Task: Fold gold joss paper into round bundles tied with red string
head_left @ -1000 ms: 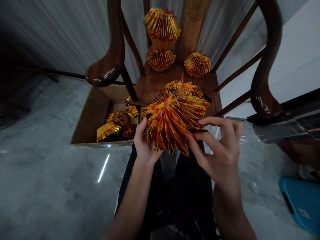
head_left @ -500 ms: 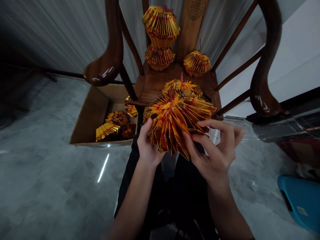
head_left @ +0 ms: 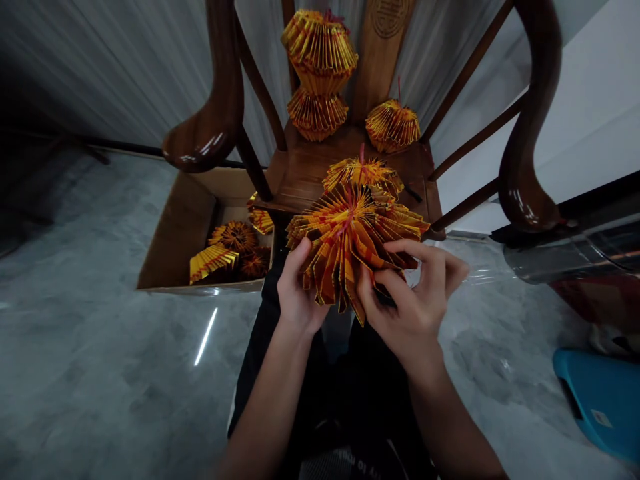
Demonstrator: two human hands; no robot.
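Observation:
Between my hands is a pleated gold-and-red paper ornament (head_left: 340,247), its folds fanned out around a red string at the centre. My left hand (head_left: 299,287) grips its left side, thumb on top and the other fingers hidden underneath. On the right, my right hand (head_left: 407,293) pinches the folds at the lower right edge with thumb and fingertips. Just behind it, another pleated paper ornament (head_left: 365,175) with a red tie lies on the wooden chair seat (head_left: 305,170).
Stacked pleated ornaments (head_left: 320,73) stand at the seat's back left, and a single one (head_left: 393,127) at back right. A cardboard box (head_left: 170,247) with several ornaments is on the floor at left. Curved chair arms (head_left: 210,140) flank the seat. A blue plastic object (head_left: 600,400) lies at right.
My right hand has moved a little left and inward along the ornament's folds, pushing the pleats on that side. My left hand keeps its hold.

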